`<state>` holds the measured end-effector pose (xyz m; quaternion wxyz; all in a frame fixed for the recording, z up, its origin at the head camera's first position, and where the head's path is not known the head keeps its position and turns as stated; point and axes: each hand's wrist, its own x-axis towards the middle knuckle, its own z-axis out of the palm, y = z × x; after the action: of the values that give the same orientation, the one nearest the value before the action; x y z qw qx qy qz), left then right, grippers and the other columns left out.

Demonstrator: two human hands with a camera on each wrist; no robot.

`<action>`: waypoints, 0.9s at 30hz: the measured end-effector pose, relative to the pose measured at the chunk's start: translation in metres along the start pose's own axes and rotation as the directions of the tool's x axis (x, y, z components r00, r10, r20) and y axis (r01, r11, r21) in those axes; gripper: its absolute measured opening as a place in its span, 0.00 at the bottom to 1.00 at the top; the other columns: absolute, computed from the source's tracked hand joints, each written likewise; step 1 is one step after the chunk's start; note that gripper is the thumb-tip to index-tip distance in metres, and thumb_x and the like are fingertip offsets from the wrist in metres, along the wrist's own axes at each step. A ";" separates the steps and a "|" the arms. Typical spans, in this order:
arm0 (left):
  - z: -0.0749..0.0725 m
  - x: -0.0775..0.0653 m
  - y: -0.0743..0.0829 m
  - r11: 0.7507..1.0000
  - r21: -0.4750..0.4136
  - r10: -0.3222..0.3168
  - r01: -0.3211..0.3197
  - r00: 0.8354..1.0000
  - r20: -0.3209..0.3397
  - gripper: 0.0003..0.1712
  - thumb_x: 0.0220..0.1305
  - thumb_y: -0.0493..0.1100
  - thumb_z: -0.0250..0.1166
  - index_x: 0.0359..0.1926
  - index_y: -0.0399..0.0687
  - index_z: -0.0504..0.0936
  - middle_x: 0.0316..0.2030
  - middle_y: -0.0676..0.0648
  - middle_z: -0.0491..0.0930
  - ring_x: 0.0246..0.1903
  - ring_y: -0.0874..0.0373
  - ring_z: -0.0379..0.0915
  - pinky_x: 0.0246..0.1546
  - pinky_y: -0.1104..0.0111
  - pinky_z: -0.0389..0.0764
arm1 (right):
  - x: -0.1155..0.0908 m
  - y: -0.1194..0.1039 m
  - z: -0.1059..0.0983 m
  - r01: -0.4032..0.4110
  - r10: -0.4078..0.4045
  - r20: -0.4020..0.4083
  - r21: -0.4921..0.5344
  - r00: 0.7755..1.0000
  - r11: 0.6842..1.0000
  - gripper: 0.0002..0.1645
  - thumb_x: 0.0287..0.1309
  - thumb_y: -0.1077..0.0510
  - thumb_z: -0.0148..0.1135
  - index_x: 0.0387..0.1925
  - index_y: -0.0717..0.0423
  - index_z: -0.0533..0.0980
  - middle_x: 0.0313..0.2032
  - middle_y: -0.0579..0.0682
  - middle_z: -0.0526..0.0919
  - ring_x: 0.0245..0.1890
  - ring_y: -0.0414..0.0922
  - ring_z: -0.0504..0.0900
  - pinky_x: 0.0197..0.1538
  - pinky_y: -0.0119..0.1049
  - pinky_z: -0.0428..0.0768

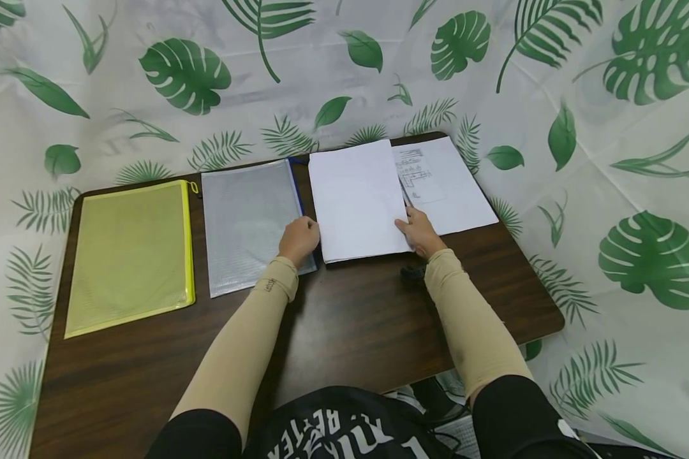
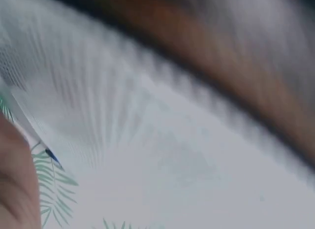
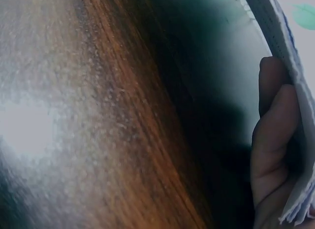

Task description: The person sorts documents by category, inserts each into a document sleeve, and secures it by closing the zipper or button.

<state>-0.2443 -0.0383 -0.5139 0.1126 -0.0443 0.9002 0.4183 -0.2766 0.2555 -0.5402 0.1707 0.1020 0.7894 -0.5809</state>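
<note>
Leaf-print backdrop (image 1: 404,54) behind a dark wood-grain counter (image 1: 333,347). Paper stack (image 1: 356,204) sits right of the middle, between the blue-edged clear pouch (image 1: 247,223) and the printed sheet (image 1: 444,185), overlapping the latter. Yellow pouch (image 1: 132,248) lies flat at far left.

Right grip (image 1: 422,233): clamped on the stack's right edge near the near corner, thumb above, fingers beneath. Left grip (image 1: 300,239): fingers curled at the clear pouch's blue edge, just beside the stack; cannot tell whether it pinches anything.

Step in hand, as judged: handling the stack. Best practice: catch every layer between thumb and fingers, since loose sheets could fan or slip; support the left side too, square the edges, and lift enough to avoid dragging the printed sheet.
</note>
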 end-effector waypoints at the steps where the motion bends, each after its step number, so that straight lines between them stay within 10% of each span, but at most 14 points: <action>1: -0.001 -0.001 0.001 0.998 0.069 0.015 -0.012 0.999 -0.052 0.18 0.72 0.45 0.41 0.33 0.44 0.76 0.28 0.45 0.75 0.26 0.52 0.70 0.23 0.65 0.71 | 0.000 0.001 0.000 0.000 0.000 -0.001 0.006 1.000 1.000 0.32 0.71 0.57 0.50 0.72 0.59 0.56 0.64 0.60 0.70 0.57 0.54 0.76 0.56 0.47 0.76; 7: -0.004 0.000 -0.003 0.942 0.332 0.057 0.036 0.962 -0.269 0.19 0.69 0.46 0.50 0.54 0.41 0.74 0.60 0.35 0.67 0.62 0.38 0.58 0.52 0.38 0.66 | 0.003 0.002 0.001 0.009 -0.009 -0.008 -0.013 1.000 1.000 0.34 0.71 0.56 0.51 0.73 0.59 0.54 0.66 0.61 0.68 0.58 0.55 0.75 0.56 0.46 0.77; 13: -0.002 0.002 -0.012 0.916 0.359 -0.146 0.178 0.983 -0.115 0.40 0.71 0.57 0.47 0.75 0.41 0.48 0.75 0.32 0.34 0.71 0.29 0.24 0.51 0.20 0.41 | 0.003 0.001 0.002 0.012 -0.012 -0.011 -0.020 1.000 1.000 0.32 0.71 0.58 0.50 0.72 0.60 0.56 0.65 0.62 0.68 0.57 0.55 0.75 0.56 0.47 0.76; 27: -0.007 0.002 -0.011 0.931 0.319 -0.176 0.177 0.984 -0.030 0.44 0.69 0.60 0.48 0.76 0.42 0.45 0.75 0.33 0.29 0.71 0.30 0.21 0.48 0.19 0.42 | 0.005 -0.006 0.006 0.001 -0.001 -0.002 -0.027 1.000 1.000 0.32 0.72 0.56 0.49 0.72 0.58 0.55 0.64 0.60 0.69 0.56 0.54 0.76 0.55 0.46 0.77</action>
<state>-0.2451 -0.0507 -0.5187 0.1549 -0.1064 0.9486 0.2545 -0.2821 0.2474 -0.5384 0.1708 0.0998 0.7973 -0.5702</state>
